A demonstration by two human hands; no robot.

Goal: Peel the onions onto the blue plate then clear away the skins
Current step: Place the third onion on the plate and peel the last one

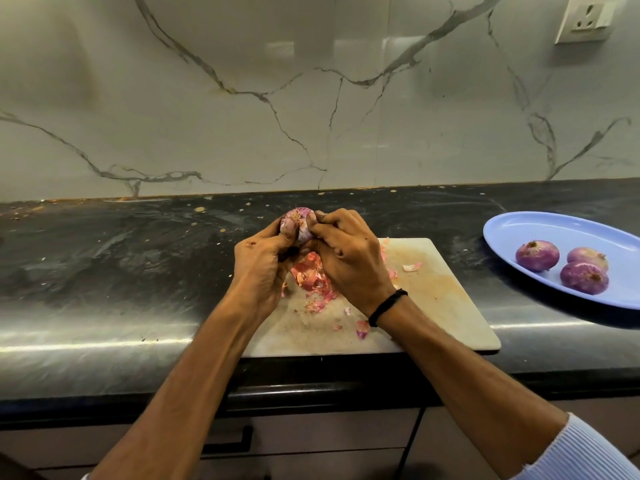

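A purple onion is held up above the far edge of a pale cutting board. My left hand grips it from the left and below. My right hand grips it from the right, its fingertips pressed against the onion's side. Its root end faces up. Pink and red onion skins lie in a pile on the board under my hands, with loose scraps scattered toward the front. The blue plate sits at the right and holds three peeled onions.
The black stone counter stretches left and behind the board, with crumbs along the marble backsplash. The counter's front edge runs just below the board, with drawers beneath. A wall socket is at the top right.
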